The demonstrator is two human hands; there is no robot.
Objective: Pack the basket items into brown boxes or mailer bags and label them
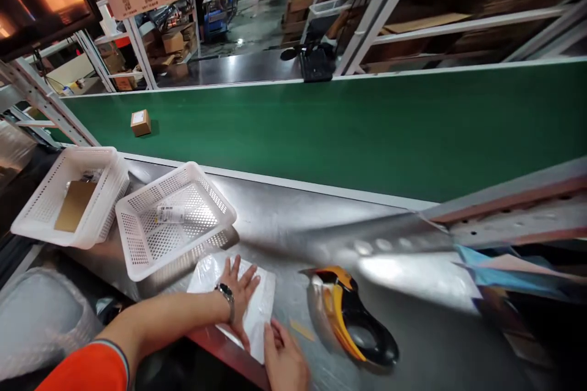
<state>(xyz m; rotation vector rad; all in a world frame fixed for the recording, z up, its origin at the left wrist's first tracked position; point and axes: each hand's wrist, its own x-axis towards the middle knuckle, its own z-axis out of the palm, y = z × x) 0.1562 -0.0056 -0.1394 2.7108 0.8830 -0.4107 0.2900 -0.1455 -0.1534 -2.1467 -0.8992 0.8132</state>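
Note:
A white plastic mailing bag (263, 305) lies flat on the metal table near its front edge. My left hand (239, 296), with a watch at the wrist, presses on the bag with its fingers spread. At the bag's lower right corner, my right hand (284, 357) has its fingers curled in against the edge. Whether those fingertips pinch the bag is partly hidden. Just to the right lies a yellow and black tape dispenser (355, 317), touched by neither hand. A small yellowish strip (302, 330) sits between it and the bag.
Behind the bag stands a white perforated basket (132, 250) with a small labelled packet inside. Farther left, stacked white baskets (34, 220) hold a brown cardboard piece (76, 206). Beyond the table runs a green conveyor belt (321, 134), carrying a small carton (140, 123).

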